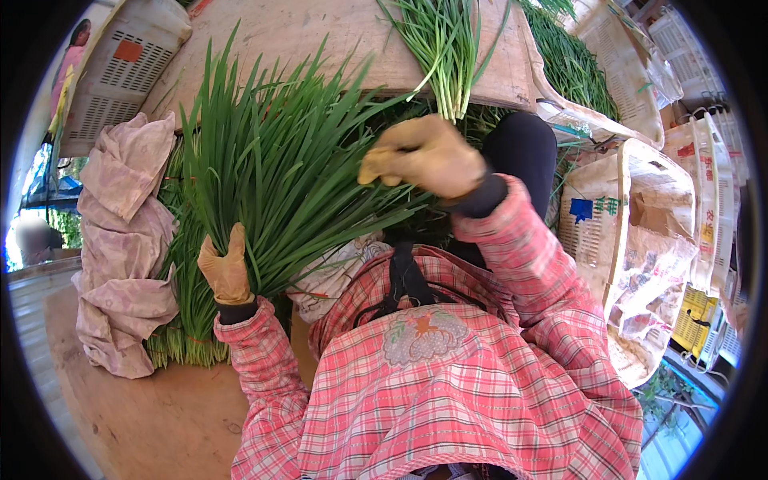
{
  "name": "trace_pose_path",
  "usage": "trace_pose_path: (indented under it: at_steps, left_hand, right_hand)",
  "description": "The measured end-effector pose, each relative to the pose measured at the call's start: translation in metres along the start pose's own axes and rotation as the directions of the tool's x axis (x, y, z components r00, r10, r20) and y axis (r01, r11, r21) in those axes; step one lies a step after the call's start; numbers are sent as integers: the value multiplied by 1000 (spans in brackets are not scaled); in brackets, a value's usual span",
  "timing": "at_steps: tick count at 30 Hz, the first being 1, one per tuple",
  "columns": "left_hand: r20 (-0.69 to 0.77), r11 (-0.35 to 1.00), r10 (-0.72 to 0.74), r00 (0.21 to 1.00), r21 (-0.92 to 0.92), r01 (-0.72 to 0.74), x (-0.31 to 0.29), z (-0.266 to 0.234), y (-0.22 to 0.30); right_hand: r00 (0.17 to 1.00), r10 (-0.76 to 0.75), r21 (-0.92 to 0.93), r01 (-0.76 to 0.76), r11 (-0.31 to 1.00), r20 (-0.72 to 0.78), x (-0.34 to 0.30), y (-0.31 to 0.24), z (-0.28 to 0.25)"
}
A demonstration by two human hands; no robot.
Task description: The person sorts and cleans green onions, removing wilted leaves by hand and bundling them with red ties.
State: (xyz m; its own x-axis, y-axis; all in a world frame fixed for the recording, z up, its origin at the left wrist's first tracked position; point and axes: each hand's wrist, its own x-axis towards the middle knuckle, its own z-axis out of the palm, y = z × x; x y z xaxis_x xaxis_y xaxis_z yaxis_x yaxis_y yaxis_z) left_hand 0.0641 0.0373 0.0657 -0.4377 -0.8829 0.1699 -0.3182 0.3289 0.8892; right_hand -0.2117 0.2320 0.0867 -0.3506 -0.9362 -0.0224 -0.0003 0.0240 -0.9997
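Note:
My left hand (227, 270), in a tan glove, is wrapped round the lower end of a large bunch of garlic chives (276, 160). The long flat green leaves fan up and to the right from it. Beside the leaf tips on the right is my right hand (424, 156), gloved the same way, with its fingers curled in a pinch. Whether a leaf is caught between those fingers is too small to make out. A smaller bunch of chives (448, 56) lies on the wooden board (328, 40) beyond, its pale stem ends toward me.
To the left, more chives (194, 304) lie stacked, partly under a pinkish cloth (124, 248). A white plastic crate (120, 72) stands at far left. Greens (572, 68) fill a crate at far right. Another crate (596, 216), lined with plastic, sits to my right.

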Motion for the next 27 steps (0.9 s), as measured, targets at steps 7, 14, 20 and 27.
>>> trace_pose_path:
  at_steps: [7, 14, 20, 27]
  left_hand:
    - [23, 994, -49, 999, -98, 51, 4, 2, -7]
    - [33, 997, -1, 999, -75, 3, 6, -2, -14]
    - [10, 996, -13, 1000, -89, 13, 0, -3, -7]
    - [24, 1000, -8, 1000, -2, 8, -1, 0, 4]
  right_hand:
    - [922, -375, -504, 280, 817, -95, -49, -3, -28]
    - [924, -380, -621, 275, 734, -40, -31, 31, 26]
    - [882, -12, 138, 87, 987, -470, -48, -3, -11]
    - [917, -310, -547, 130, 827, -250, -66, 2, -34]
